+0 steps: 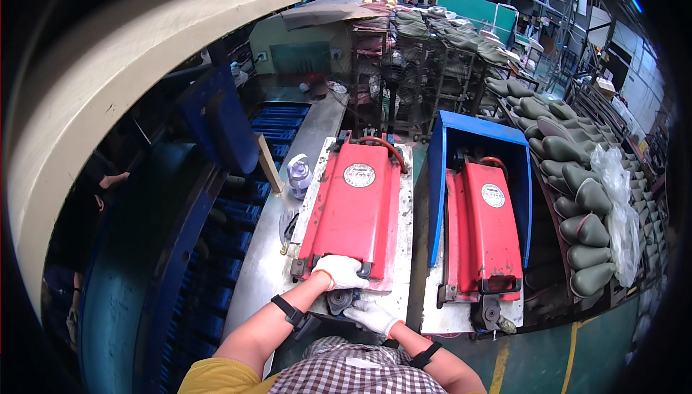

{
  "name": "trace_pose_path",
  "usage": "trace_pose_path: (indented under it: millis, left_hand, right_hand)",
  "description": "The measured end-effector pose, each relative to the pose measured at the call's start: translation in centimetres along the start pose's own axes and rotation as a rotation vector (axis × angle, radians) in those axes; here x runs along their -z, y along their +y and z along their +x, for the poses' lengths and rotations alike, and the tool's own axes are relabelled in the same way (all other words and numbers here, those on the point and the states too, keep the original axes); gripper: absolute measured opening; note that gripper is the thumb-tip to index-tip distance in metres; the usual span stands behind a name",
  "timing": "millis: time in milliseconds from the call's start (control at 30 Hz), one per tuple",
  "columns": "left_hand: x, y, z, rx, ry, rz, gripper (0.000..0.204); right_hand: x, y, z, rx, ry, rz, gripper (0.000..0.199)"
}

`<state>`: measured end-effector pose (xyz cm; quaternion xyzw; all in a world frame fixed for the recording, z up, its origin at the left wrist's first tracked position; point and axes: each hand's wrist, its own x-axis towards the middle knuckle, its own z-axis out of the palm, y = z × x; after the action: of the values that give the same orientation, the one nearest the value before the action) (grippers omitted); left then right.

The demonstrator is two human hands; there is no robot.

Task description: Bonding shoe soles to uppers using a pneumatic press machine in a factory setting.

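Factory hall, crowded. Racks (461,55) of grey-green shoe lasts (585,229) fill the back and right side; a clear plastic bag (621,206) hangs over the right-hand rack. Green floor (591,351) with a yellow line at lower right. Large cream curved housing (108,84) arcs across the upper left, blue metal frame (216,127) below it.

Worktop (270,250): long steel surface, dull and scuffed, running away from the person. A clear bottle (299,175) stands on it just left of a red press machine (353,206) with a round gauge on a pale base plate. A second red press (481,232) sits to the right inside a blue box surround.

Left hand (341,271), white glove, closed over the black handle at the near end of the first press's red lid. Right hand (371,316), white glove, rests at the near edge beside a dark knob (339,300); its grip cannot be told.
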<state>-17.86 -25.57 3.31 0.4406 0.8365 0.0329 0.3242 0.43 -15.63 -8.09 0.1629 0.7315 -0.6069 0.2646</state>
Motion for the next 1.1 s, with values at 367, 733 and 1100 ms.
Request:
trace_pose_path:
  millis: [367, 733, 1100]
  left_hand:
    - [-0.4, -0.3, 0.2, -0.01, 0.048, -0.019, 0.074]
    - [0.1, 0.2, -0.1, 0.019, 0.018, 0.015, 0.068]
    - [-0.5, -0.3, 0.3, -0.012, 0.053, 0.004, 0.072]
  right_hand:
    - [0.2, -0.9, -0.7, -0.003, -0.01, 0.029, 0.057]
    - [0.3, -1.6, -1.1, -0.023, -0.015, 0.068, 0.052]
    - [0.2, -0.8, -0.5, 0.005, -0.012, 0.026, 0.056]
